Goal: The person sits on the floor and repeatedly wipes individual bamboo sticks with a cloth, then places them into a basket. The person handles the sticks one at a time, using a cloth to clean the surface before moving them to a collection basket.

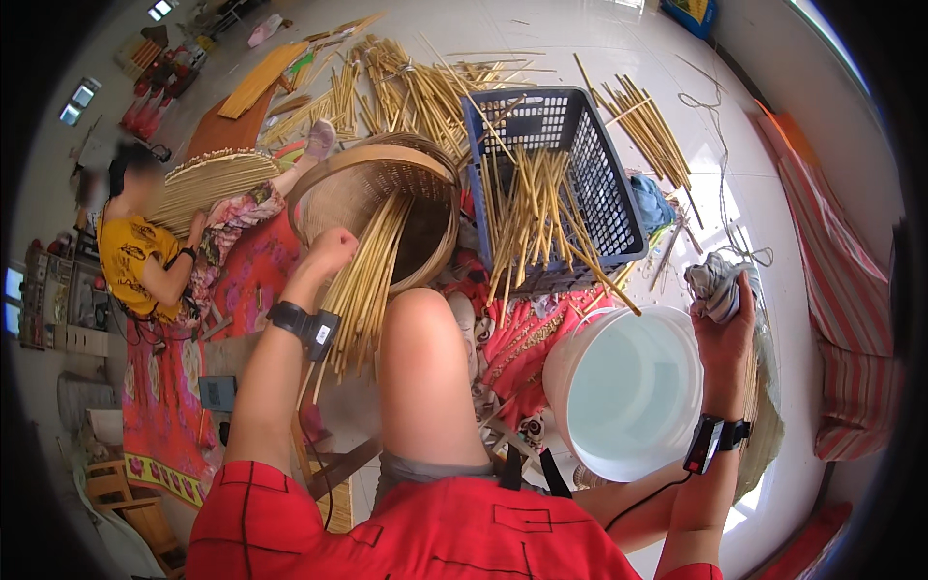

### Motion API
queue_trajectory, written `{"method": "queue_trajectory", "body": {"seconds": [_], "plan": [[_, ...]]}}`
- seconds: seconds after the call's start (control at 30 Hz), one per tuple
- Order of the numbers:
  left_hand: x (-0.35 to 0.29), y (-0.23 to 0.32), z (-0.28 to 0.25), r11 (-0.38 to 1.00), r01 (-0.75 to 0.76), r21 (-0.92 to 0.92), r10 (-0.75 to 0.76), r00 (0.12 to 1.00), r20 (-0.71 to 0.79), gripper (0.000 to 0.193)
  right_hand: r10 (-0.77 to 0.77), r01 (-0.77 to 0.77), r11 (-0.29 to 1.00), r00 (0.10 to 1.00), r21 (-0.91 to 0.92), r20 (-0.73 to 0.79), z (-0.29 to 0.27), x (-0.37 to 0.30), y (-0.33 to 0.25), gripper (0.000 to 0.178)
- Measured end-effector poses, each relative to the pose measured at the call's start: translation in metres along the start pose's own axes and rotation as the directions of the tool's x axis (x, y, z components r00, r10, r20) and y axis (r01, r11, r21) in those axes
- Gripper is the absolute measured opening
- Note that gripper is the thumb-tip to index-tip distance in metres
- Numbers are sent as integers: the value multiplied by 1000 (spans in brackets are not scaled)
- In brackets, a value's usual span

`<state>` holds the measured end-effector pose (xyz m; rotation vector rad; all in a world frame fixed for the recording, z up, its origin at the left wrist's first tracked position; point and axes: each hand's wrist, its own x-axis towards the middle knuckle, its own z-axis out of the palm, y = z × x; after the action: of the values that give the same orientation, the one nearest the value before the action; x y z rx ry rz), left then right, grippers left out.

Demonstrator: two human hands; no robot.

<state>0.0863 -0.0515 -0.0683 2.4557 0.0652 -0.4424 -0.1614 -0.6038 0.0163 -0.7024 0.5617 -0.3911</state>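
Note:
My left hand (pixel 333 251) is closed, its fingers curled, by the left side of a round woven basket (pixel 327 174). What it grips, if anything, is hidden. Close by its fingers, a bundle of long yellow reed stalks (pixel 372 280) leans out of the basket toward my knee. Out to the right, my right hand (pixel 723 333) is wrapped around a crumpled grey cloth (pixel 717 288). Below and left of that hand stands a white bucket (pixel 580 387) with clear water (pixel 628 391) in it.
A dark blue plastic crate (pixel 609 193) with more stalks stands beyond the bucket. Loose stalks (pixel 411 87) lie across the tiled floor. At the left sits another person (pixel 145 242) in a yellow top. A thin cord (pixel 720 174) trails along the floor at the right.

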Motion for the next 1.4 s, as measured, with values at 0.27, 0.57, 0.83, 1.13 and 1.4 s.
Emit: {"method": "queue_trajectory", "body": {"seconds": [0.27, 0.57, 0.83, 1.13, 1.4], "plan": [[-17, -82, 8, 944, 217, 249, -225, 974, 3, 19, 31, -32, 998, 999, -55, -20, -12, 7, 0, 23], [-32, -76, 9, 892, 452, 12, -449, 882, 142, 31, 15, -16, 998, 1000, -53, -20, -13, 7, 1, 27], [-34, -90, -2, 792, 535, -294, -415, 825, 383, 28, 26, -26, 997, 1000, -78, 5, -10, 7, 3, 26], [-18, -85, -5, 920, 391, -29, -356, 863, 357, 15, 48, -48, 995, 999, -85, -1, -11, 8, 5, 24], [-44, -67, -11, 665, 588, -460, -449, 808, 383, 17, 33, -34, 996, 999, -87, -17, -11, 7, 7, 22]]}}
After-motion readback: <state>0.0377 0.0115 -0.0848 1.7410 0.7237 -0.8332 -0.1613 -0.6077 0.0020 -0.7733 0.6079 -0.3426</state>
